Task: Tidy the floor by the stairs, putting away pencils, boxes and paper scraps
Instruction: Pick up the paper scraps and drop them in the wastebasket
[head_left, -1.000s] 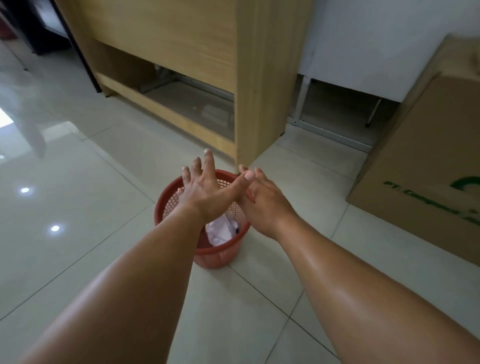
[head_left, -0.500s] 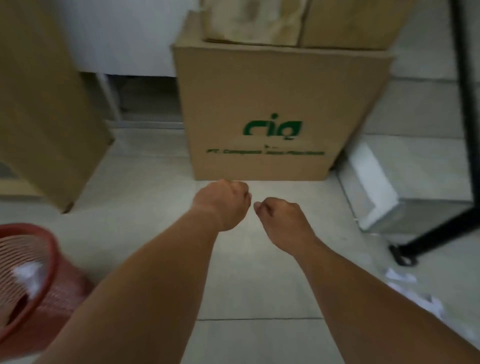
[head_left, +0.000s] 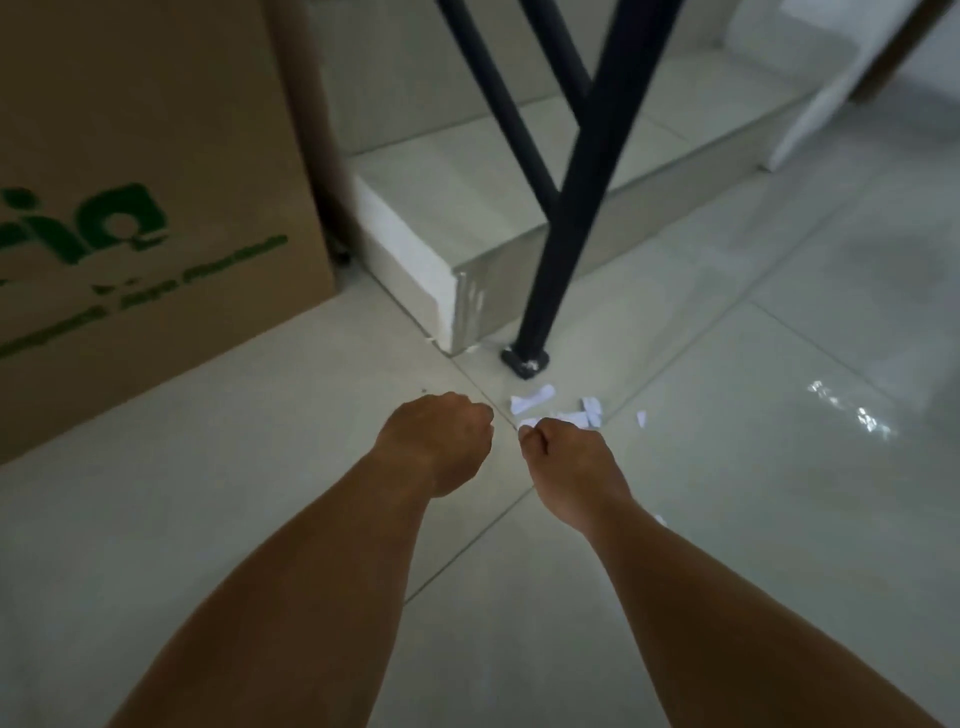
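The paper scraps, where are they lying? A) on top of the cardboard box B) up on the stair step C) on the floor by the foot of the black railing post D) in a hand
C: the white paper scraps lie on the floor tiles just in front of the black railing post, whose foot stands beside the stair step, and just beyond the curled right hand.

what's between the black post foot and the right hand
In the head view, white paper scraps lie on the tiled floor between the black post foot and the right hand; the nearest scraps sit right at its knuckles.
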